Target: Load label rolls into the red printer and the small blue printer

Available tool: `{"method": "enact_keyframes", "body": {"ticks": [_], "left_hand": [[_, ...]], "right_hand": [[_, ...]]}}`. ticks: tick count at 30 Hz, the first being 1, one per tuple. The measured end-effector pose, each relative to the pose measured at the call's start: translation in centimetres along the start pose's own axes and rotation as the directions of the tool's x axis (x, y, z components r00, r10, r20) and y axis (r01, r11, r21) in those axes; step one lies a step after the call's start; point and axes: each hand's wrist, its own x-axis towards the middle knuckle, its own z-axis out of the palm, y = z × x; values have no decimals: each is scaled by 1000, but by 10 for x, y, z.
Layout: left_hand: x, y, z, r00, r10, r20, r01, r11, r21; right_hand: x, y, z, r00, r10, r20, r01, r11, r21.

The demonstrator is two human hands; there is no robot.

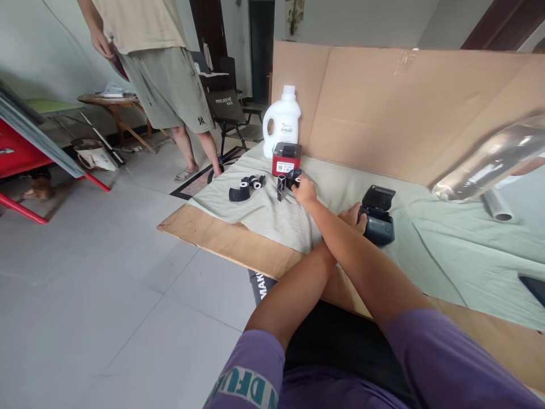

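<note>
My arms are crossed. My right hand point(304, 192) reaches far out and touches a small black roll point(293, 180); I cannot tell if my fingers have closed on it. The red box point(286, 158) sits just behind that hand, and more rolls point(253, 182) lie to its left. My left hand point(353, 217) rests against the printer point(378, 216), whose lid is up. I should hold the printer steady and pinch the roll gently.
</note>
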Motion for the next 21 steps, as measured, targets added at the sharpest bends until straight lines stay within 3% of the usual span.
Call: {"method": "enact_keyframes", "body": {"ticks": [2, 5, 10, 13, 18, 21], "left_hand": [[0, 0, 0, 1000, 19, 5, -19, 1000, 5], [4, -4, 2, 999, 34, -9, -34, 999, 4], [12, -15, 1, 996, -10, -86, 7, 999, -45], [15, -19, -1, 990, -33, -140, 24, 998, -61], [16, -18, 1, 992, 12, -122, -9, 1000, 21], [13, -13, 5, 989, 77, -127, -64, 992, 107]], "right_hand": [[-2, -5, -1, 996, -15, -85, 10, 999, -53], [-2, -14, -3, 972, -163, -167, 134, 975, -175], [7, -23, 3, 954, -298, 41, 296, 907, -301], [10, -25, 6, 938, -333, 96, 346, 883, -318], [3, -33, -1, 904, -425, 38, 422, 880, -218], [-11, -40, -14, 929, -368, -26, 369, 927, 63]]}}
